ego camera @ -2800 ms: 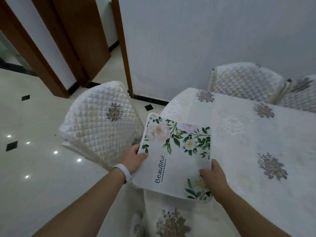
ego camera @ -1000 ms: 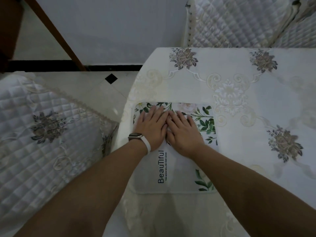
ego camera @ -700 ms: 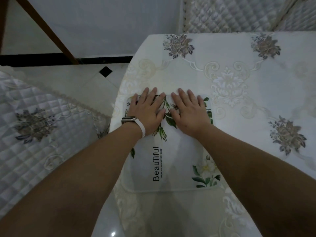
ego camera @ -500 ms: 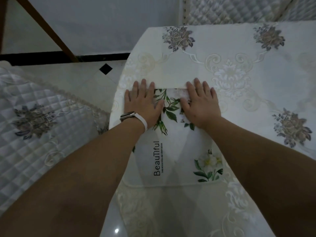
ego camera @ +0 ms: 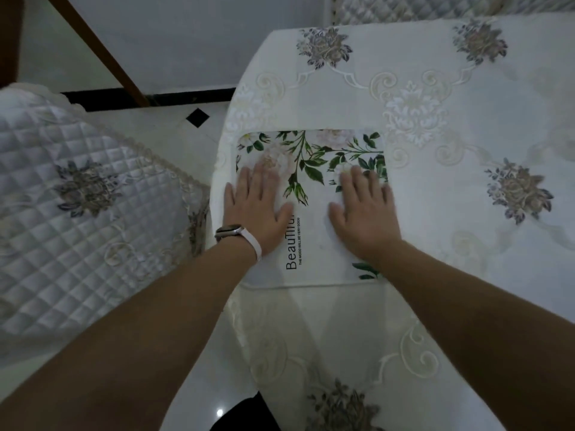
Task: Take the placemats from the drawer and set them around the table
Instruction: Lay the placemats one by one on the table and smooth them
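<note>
A white placemat (ego camera: 314,234) printed with green leaves, pale flowers and the word "Beautiful" lies flat near the left end of the table (ego camera: 435,290), which wears a cream floral cloth. My left hand (ego camera: 258,209), with a white band on its wrist, presses flat on the mat's left side. Flat on the right side of the mat rests my right hand (ego camera: 365,213). The fingers of both hands are straight and spread. Parts of the print are hidden under my palms.
A chair with a quilted white cover (ego camera: 77,206) stands close to the table's left end. Another quilted chair back (ego camera: 420,6) shows beyond the far edge. Glossy pale floor tiles (ego camera: 161,126) and a wooden door frame (ego camera: 102,54) lie to the left.
The placemat went from held above the chair to lying flat on the table. My hands slid apart from its middle and top toward its left and right sides, smoothing it.
</note>
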A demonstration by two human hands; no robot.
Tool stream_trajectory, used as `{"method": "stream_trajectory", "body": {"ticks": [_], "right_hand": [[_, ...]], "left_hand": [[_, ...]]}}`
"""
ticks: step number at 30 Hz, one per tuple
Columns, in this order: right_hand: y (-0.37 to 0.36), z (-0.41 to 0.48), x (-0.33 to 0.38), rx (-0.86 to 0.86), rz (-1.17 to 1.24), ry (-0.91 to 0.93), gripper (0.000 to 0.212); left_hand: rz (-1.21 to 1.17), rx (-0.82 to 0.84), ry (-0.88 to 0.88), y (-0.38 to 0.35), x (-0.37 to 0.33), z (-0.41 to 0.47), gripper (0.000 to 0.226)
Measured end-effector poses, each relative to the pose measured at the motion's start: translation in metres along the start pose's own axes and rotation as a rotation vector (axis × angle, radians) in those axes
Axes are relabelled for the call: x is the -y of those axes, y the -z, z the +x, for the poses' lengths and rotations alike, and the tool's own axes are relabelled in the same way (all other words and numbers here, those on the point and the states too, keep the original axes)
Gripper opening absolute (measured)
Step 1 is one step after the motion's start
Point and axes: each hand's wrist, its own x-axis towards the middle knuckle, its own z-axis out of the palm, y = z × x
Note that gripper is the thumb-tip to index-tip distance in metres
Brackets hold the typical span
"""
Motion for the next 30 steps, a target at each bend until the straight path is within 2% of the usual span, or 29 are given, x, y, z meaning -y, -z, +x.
{"method": "stream_trajectory", "body": {"ticks": [4,9,16,22,27,30], "right_hand": [[-0.022,-0.044,0.056,0.025,0.017,0.171,0.060],[-0.031,-0.067,0.040,0.003,-0.013,0.244,0.063],[-0.021,-0.085,-0.014,0.048,-0.019,-0.004,0.077],[0.004,-0.109,-0.055,0.179,-0.059,-0.217,0.072],[0.024,-0.155,-0.068,0.267,-0.118,-0.247,0.064],[0.033,-0.183,-0.058,0.219,-0.113,-0.260,0.060]], "left_hand": [[-0.016,0.034,-0.150,-0.013,-0.024,-0.037,0.061],[0.024,0.018,-0.196,-0.019,-0.008,-0.077,0.061],[0.071,0.081,-0.139,-0.014,0.026,-0.098,0.074],[0.044,0.148,0.022,-0.005,0.060,-0.123,0.072],[-0.016,0.117,-0.014,0.015,0.064,-0.151,0.067],[-0.154,0.085,0.001,0.024,0.058,-0.168,0.067]]}}
